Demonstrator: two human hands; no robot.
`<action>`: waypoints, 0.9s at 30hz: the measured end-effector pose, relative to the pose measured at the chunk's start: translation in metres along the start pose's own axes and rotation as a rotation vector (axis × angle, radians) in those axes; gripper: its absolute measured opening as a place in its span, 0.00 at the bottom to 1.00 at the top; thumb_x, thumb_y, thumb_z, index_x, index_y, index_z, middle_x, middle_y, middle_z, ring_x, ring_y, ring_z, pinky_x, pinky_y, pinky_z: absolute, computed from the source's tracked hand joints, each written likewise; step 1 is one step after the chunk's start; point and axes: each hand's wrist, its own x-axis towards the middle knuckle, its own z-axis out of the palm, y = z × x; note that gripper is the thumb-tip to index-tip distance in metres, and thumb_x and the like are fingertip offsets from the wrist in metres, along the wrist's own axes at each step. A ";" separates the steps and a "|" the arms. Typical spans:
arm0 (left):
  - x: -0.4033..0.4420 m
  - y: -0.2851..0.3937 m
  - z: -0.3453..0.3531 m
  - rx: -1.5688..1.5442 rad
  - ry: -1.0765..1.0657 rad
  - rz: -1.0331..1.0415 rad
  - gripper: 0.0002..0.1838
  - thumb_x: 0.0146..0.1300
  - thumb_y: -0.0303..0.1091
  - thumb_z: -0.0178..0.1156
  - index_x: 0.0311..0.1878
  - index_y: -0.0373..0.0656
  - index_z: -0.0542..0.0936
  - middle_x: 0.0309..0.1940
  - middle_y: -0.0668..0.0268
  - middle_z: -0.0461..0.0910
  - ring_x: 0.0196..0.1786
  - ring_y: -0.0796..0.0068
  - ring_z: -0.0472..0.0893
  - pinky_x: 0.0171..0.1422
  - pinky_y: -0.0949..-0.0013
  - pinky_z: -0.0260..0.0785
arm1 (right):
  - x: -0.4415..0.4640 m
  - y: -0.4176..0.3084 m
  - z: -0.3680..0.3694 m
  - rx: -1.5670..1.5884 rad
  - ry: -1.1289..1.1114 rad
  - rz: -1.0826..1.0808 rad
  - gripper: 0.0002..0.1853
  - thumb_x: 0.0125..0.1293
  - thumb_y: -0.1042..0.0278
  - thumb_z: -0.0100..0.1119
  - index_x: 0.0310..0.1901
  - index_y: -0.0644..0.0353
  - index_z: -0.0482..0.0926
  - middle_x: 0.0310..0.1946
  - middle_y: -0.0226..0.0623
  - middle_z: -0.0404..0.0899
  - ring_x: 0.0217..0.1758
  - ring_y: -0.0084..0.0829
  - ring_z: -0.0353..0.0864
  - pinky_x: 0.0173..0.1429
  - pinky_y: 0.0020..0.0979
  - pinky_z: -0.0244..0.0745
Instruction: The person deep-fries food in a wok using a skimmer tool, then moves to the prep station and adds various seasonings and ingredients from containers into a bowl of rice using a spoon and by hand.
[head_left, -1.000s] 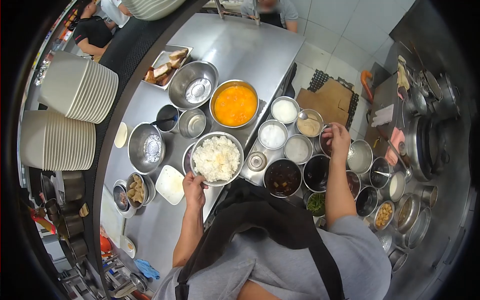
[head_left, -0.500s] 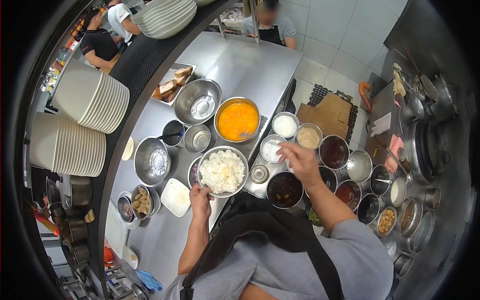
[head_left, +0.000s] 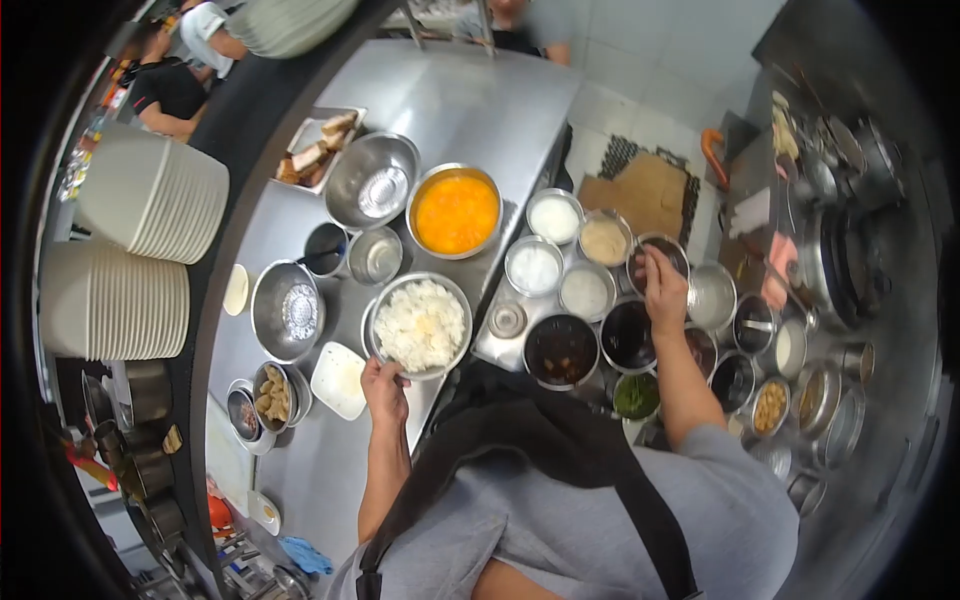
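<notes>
My left hand (head_left: 385, 390) grips the near rim of a steel bowl of white rice (head_left: 422, 325), its thumb and fingers closed on the edge. My right hand (head_left: 664, 290) is over a round pot of dark sauce (head_left: 672, 250), fingertips drawn together; whatever they may pinch is too small to make out. Close by on the left are tins of white powder (head_left: 534, 267), pale granules (head_left: 587, 290) and tan powder (head_left: 605, 240). Nearer my body stand a tin of dark liquid with brown pieces (head_left: 561, 352) and one of chopped greens (head_left: 636, 396).
Beaten egg fills a steel bowl (head_left: 455, 212) behind the rice. Left of it stand steel bowls (head_left: 372, 180), a meat tray (head_left: 318, 150) and a white dish (head_left: 340, 382). Stacked white bowls (head_left: 150, 190) line the left shelf. A wok (head_left: 845, 265) sits far right; people work beyond.
My right hand has moved right, from near the white powder tin to over the dark sauce pot. My left hand stays on the rice bowl. The whole view has shifted slightly.
</notes>
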 end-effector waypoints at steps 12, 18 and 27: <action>-0.003 0.005 -0.009 -0.001 -0.015 0.027 0.05 0.49 0.19 0.53 0.29 0.42 0.72 0.26 0.67 0.77 0.23 0.80 0.72 0.23 0.79 0.61 | -0.056 -0.018 -0.040 -0.064 -0.325 0.022 0.10 0.66 0.71 0.51 0.45 0.64 0.78 0.31 0.42 0.83 0.31 0.31 0.83 0.36 0.29 0.76; 0.001 -0.002 -0.015 -0.050 0.022 0.061 0.05 0.49 0.17 0.53 0.28 0.38 0.73 0.26 0.64 0.78 0.21 0.79 0.72 0.22 0.79 0.63 | -0.041 -0.073 -0.006 0.187 -0.198 -0.057 0.10 0.64 0.70 0.53 0.44 0.63 0.77 0.30 0.43 0.82 0.32 0.38 0.83 0.38 0.33 0.76; -0.013 -0.004 -0.018 -0.090 0.077 0.059 0.05 0.48 0.17 0.53 0.28 0.38 0.72 0.24 0.63 0.77 0.19 0.78 0.71 0.21 0.79 0.64 | -0.018 -0.039 0.041 0.010 -0.363 -0.138 0.11 0.64 0.68 0.53 0.45 0.61 0.78 0.31 0.44 0.82 0.31 0.35 0.84 0.37 0.32 0.76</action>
